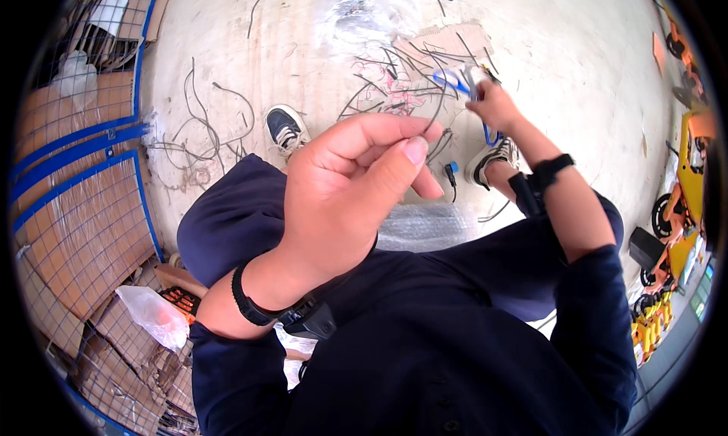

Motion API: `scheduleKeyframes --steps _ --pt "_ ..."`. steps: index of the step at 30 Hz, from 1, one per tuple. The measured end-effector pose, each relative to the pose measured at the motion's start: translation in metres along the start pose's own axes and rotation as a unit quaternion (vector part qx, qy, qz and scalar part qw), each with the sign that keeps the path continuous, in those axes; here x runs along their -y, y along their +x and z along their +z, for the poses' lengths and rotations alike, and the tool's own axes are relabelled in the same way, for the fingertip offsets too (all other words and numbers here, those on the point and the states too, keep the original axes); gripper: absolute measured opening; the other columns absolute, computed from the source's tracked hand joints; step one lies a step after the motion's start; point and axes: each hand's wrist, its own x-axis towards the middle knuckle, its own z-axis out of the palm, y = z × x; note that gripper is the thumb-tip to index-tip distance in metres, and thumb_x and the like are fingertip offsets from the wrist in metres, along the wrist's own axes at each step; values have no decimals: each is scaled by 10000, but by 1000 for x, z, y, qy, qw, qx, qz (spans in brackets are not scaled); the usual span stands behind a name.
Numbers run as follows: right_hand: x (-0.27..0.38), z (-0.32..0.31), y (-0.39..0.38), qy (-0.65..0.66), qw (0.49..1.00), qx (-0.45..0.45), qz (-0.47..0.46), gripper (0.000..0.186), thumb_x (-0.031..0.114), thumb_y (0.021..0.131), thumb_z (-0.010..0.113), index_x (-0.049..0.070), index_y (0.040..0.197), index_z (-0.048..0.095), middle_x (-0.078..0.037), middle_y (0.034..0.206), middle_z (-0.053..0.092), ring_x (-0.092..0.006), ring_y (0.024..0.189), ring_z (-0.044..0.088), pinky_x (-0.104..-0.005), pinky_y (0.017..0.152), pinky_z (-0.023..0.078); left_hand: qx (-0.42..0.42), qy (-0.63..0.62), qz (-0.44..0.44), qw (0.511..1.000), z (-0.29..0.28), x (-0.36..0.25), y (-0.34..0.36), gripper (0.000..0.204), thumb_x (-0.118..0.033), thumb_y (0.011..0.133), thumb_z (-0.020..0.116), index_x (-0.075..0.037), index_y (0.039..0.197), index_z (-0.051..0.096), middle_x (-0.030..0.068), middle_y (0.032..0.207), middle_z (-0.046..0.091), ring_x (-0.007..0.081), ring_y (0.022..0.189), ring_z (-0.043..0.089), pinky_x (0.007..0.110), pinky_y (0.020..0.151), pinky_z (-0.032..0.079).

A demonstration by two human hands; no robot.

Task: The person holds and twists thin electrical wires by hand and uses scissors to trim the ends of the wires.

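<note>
My left hand (356,182) is raised in the middle of the view. Its thumb and forefinger pinch a thin dark wire (442,95), which runs upward from the fingertips toward the scraps on the floor. Further off to the right, my right hand (494,106) is closed around a blue-and-grey hand tool (455,82), smeared by motion, so its exact kind is unclear. More blue shows just below that hand. Many cut pieces of dark wire and a tangle of thin red strands (400,98) lie beyond both hands.
Clear plastic wrap (368,15) lies at the far side, beside a flat cardboard piece (455,42). Looped dark wires (201,129) spread left of my left shoe (287,129). A short cable with a blue plug (453,170) is between my feet. A blue-framed mesh cage (140,79) borders the left; yellow-orange machinery (686,155), the right.
</note>
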Motion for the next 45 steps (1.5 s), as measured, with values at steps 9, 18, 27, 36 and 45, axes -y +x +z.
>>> scheduleKeyframes --steps 9,18,27,36,45 --pt "-73 146 49 -120 979 98 130 334 158 802 547 26 1107 583 -184 1136 626 -319 1096 586 -411 905 475 -28 15 -50 998 -3 5 20 195 -107 919 542 23 1038 625 74 726 661 56 593 569 183 513 357" --pt "-59 117 69 -56 988 -144 4 543 250 771 680 32 1228 481 -232 1176 535 -405 1130 497 -426 943 431 -27 12 -54 998 3 6 27 200 -115 923 542 25 1036 628 35 678 622 40 566 529 181 495 344" --pt "162 -112 -109 260 873 1 -414 225 177 914 593 7 1061 613 -74 966 639 -157 884 604 -294 835 475 29 -3 -41 999 8 -4 16 211 -130 926 539 23 1039 630 2 663 582 26 562 484 174 503 337" --pt "146 -109 -183 223 900 -84 -364 83 93 868 646 13 883 630 9 694 578 -48 608 481 -205 553 392 59 87 33 994 18 -2 8 149 -79 911 561 19 1001 629 -16 733 587 16 604 466 179 548 370" --pt "155 -111 -184 446 869 110 -183 177 165 947 551 22 845 574 57 621 458 -14 512 339 -186 444 283 101 135 102 980 11 2 9 133 -1 877 584 23 1006 607 -12 809 567 17 676 457 180 609 365"
